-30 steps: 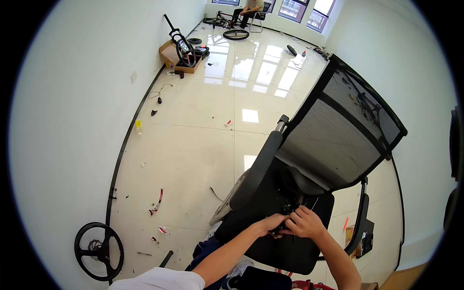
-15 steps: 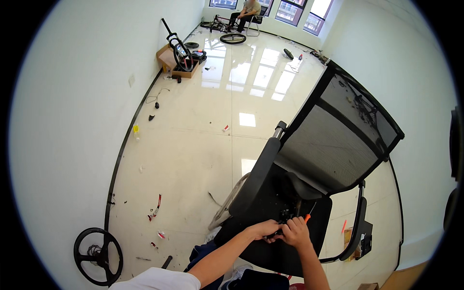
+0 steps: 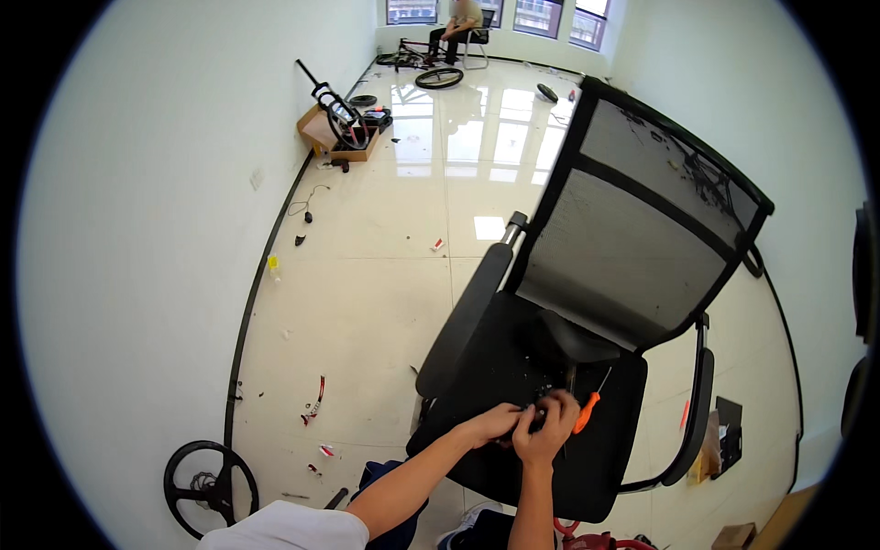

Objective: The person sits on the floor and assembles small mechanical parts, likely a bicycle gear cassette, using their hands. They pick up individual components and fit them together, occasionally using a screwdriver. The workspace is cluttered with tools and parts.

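Over the seat of a black mesh-backed office chair [image 3: 587, 467], my two hands meet at a small dark part. My left hand [image 3: 495, 423] is closed, its fingertips against that part, which is mostly hidden. Beside it, my right hand [image 3: 543, 431] has its thumb and curled fingers pinched at the same spot, slightly smeared by motion. Right of my right hand lies a screwdriver [image 3: 587, 414] with an orange handle, its shaft toward the backrest. Behind my hands, a black bicycle saddle [image 3: 573, 337] rests against the backrest, with small bits scattered near it.
Chair armrests [image 3: 472, 312] flank the seat. A black three-spoked wheel [image 3: 213, 490] leans at the lower left wall. Small parts lie on the floor, including a red-and-black strip [image 3: 314, 401]. An open cardboard box [image 3: 353, 151] holds bicycle parts; a person [image 3: 454, 32] sits far off.
My right hand has turned more upright, with its fingers lifted and curled. The screwdriver's orange handle now shows fully beside it. The whole view has shifted slightly.
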`<state>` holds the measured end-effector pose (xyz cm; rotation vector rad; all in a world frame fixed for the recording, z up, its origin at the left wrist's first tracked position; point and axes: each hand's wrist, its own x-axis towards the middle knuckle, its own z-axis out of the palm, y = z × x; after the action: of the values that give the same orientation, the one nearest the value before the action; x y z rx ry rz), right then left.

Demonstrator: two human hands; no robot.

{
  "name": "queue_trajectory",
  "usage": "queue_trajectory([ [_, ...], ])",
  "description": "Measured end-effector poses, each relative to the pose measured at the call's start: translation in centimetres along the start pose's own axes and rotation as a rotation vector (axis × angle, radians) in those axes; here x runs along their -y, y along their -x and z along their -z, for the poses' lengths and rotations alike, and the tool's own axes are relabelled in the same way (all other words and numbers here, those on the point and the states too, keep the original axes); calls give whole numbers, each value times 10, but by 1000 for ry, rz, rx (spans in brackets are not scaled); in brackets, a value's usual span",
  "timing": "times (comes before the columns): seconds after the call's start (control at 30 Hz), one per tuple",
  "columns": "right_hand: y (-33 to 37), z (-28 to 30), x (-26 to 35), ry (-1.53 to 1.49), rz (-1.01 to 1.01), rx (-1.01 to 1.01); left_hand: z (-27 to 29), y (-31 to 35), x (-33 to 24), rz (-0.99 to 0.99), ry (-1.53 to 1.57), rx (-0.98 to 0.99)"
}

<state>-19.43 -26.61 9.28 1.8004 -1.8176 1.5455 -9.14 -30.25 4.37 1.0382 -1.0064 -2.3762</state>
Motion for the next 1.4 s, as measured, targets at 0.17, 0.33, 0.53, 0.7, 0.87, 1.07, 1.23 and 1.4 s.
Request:
queue_trajectory([
  [0.17, -11, 0, -4, -135, -362, 96, -14, -11, -17, -306, 135, -102],
  [0.33, -3, 0, -22, -264, -416, 88, -19, -29, -5, -363, 14, -200],
  [0.53, 5, 25, -32, -476, -624, 194, -30, -36, 3, -375, 70, -165],
  [0.7, 3, 44, -41, -692, -820, 209, -41, -36, -6, -308, 285, -67],
  [0.87, -4, 57, -46, -712, -886, 60, -43, -48, -1, -298, 286, -113],
  [1.07, -3, 59, -65, -710, -1055, 3, -41, -46, -5, -321, 281, -100],
  [1.23, -8, 66, -67, -699, -1095, -71, -56, -38, -16, -269, 274, -152],
  [1.4, -5, 59, -72, -747, -1075, -55, -49, -39, -13, -261, 213, -134],
])
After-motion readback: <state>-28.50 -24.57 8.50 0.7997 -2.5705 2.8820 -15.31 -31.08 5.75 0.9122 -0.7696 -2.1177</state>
